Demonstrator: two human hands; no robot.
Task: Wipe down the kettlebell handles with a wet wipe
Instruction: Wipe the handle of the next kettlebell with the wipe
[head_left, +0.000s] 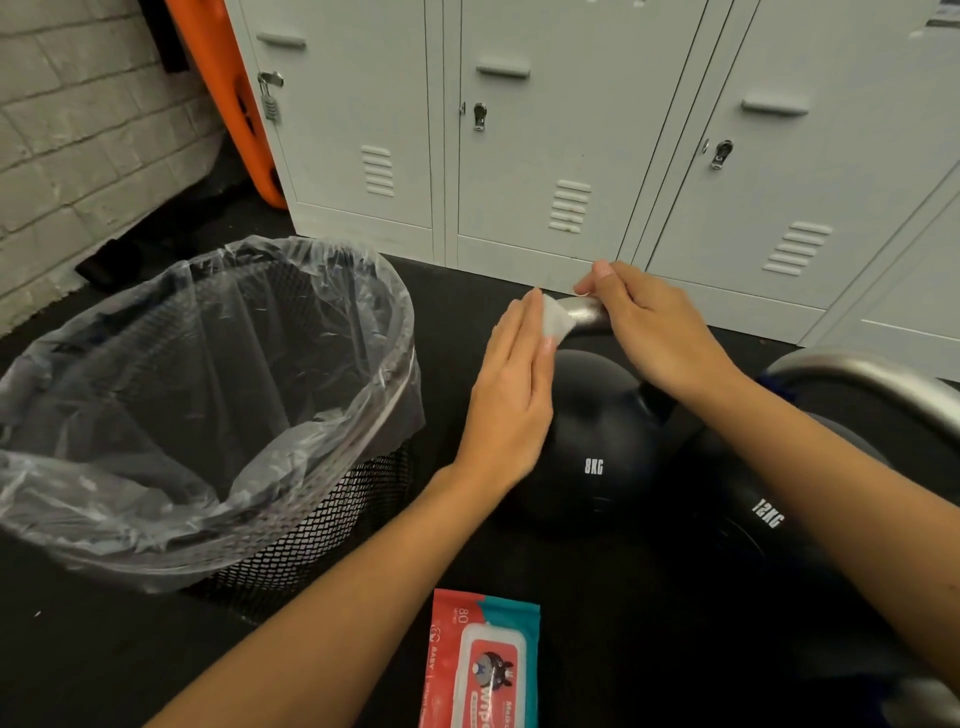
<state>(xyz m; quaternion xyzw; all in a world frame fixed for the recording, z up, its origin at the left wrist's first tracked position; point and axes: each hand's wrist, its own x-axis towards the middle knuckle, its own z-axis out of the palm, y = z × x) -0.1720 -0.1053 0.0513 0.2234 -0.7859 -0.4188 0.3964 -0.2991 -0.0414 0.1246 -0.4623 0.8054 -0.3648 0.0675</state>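
One lined bin (208, 415) is set at far left, likely for used wipes; wipes pack (483, 665) is laid on the floor (104, 649) beside it. Wet wipe (558, 319) is pinched by left hand (509, 405) against handle (587, 313) of 8KG kettlebell (592, 441), which is gripped by right hand (660, 332), likely for steadying. 12KG kettlebell (763, 519) is crowded close at right.

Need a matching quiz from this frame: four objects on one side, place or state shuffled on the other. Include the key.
Things
1. wet wipe
2. 8KG kettlebell
3. wipes pack
4. mesh bin

Place or state
A. lined with a clear plastic bag
B. flat on the floor, nearest the camera
C. held by the left hand at the steel handle
D. standing between the bin and the 12KG kettlebell

Pairs: 1-C, 2-D, 3-B, 4-A
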